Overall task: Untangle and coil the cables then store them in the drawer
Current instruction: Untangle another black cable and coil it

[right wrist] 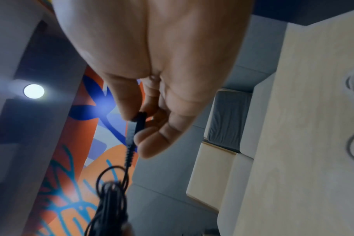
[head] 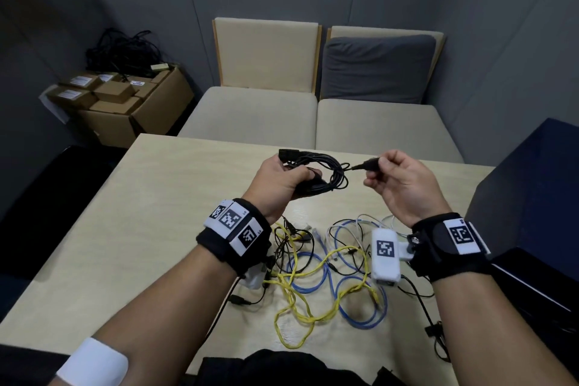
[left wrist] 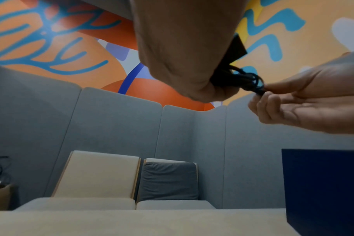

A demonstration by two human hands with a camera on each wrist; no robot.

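The table (head: 150, 197) shows pale matt wood grain; the black cable coil (head: 326, 175) looks smooth, slightly glossy plastic; yellow cable (head: 300, 301) and blue cable (head: 360, 313) likewise plastic-sheathed; seat cushions (head: 250, 113) matt woven cloth; boxes (head: 147, 113) plain brown cardboard.

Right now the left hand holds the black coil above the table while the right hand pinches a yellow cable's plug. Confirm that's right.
Not quite: the plug pinched by the right hand is black, the free end of the same black coil, not yellow. The head view shows it, and the right wrist view confirms it. The left hand does hold the coil above the table; the yellow cable lies in the tangle there.
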